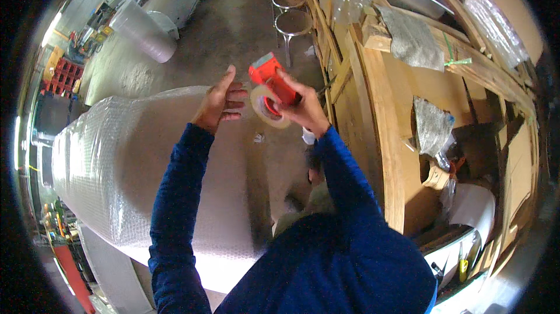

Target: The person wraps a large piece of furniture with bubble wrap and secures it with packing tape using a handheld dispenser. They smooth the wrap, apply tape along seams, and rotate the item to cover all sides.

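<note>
My right hand (304, 107) is closed around a red tape dispenser (267, 69), held up in front of me with its head tilted to the upper left. A roll of clear tape (260, 104) sits on the dispenser, on the side toward my left hand. My left hand (220, 103) is just left of the roll, fingers stretched out and apart, with no object visible in it. Below and left of that hand lies a large bulky item wrapped in bubble wrap (146, 162); what is inside cannot be made out.
To my right stands a wooden crate frame (382, 139) with cardboard panels and grey cloth pieces (433, 126). Round-topped stools (293, 22) stand ahead. A big roll of bubble wrap (140, 29) is on the floor at the far left. Red crates (63, 76) are beyond it.
</note>
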The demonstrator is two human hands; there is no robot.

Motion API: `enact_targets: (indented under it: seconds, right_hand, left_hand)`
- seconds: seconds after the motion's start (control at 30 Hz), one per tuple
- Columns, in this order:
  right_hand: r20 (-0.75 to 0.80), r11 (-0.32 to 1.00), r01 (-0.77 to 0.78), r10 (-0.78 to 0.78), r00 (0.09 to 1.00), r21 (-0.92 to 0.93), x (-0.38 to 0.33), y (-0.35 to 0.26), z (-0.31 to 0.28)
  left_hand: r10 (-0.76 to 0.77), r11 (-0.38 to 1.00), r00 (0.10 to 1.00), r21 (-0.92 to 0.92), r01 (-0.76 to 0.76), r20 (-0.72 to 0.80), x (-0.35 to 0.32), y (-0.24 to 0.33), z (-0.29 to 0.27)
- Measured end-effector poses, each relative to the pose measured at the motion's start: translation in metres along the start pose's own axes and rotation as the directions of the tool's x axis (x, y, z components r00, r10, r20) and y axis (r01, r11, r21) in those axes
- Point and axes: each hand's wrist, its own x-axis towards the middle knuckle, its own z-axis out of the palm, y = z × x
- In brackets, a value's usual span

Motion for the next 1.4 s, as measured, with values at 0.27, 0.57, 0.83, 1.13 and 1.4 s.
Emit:
enact_targets:
  seconds: [0.27,0.57,0.83,1.13,1.4]
  right_hand:
    - [0.131,0.943,0.081,-0.04,0.991,-0.322,-0.033,-0.046,0.003]
    - [-0.209,0.942,0.034,-0.109,0.972,-0.333,-0.049,0.021,-0.024]
    - [-0.255,0.928,-0.334,0.367,0.895,0.163,-0.069,0.078,-0.035]
    - [0.414,0.459,-0.649,0.514,0.751,0.607,-0.116,0.151,-0.011]
    - [0.51,0.575,-0.754,0.567,0.647,0.318,-0.106,0.154,-0.021]
  left_hand:
    - [-0.027,0.999,0.999,-0.021,0.028,0.033,-0.011,-0.003,0.015]
    - [-0.052,0.857,0.974,0.511,-0.069,0.219,0.093,0.024,0.072]
    - [-0.032,0.697,0.956,0.692,-0.187,0.29,0.212,-0.022,0.105]
    - [-0.617,-0.161,0.785,0.986,-0.052,-0.06,0.315,-0.059,-0.037]
    - [-0.673,-0.6,0.73,0.662,-0.449,-0.116,0.321,-0.088,-0.084]
